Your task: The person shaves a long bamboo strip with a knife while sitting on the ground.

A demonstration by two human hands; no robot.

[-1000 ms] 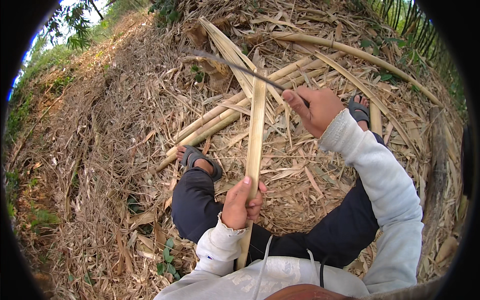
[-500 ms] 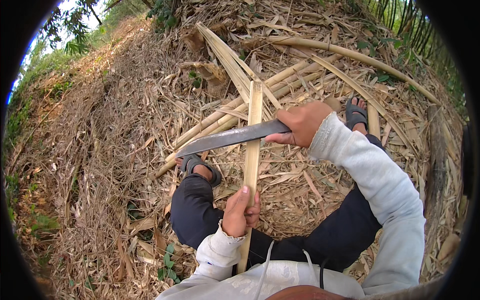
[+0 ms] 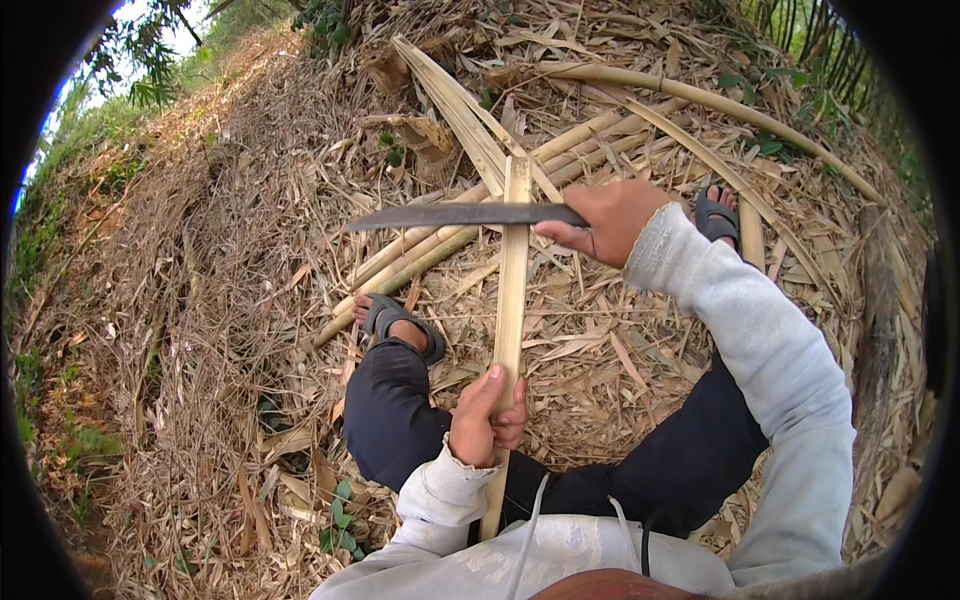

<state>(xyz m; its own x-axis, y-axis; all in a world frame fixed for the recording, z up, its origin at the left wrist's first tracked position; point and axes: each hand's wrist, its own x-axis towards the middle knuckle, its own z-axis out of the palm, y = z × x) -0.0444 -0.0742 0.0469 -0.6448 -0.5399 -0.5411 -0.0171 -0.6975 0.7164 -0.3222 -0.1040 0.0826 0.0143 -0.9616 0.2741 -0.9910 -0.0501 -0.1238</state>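
A pale split bamboo strip (image 3: 510, 300) runs lengthwise away from my lap, its inner face turned up. My left hand (image 3: 486, 415) is wrapped around its near part, thumb lying along the top. My right hand (image 3: 612, 222) grips a machete (image 3: 450, 215) by its handle, which the fist mostly hides. The dark blade lies crosswise over the strip near its far end, tip toward the left. Whether the edge touches the strip or hovers just above it, I cannot tell.
Whole bamboo poles (image 3: 420, 255) lie diagonally beyond the strip. Several split lengths (image 3: 455, 115) lean beside a cut stump (image 3: 420, 135). A long curved pole (image 3: 710, 100) crosses the far right. Dry leaves (image 3: 220, 300) cover the ground. My sandalled feet are spread to either side.
The machete has moved away from me along the strip toward its far end, and its blade now lies more nearly level. My left hand keeps its grip in almost the same place.
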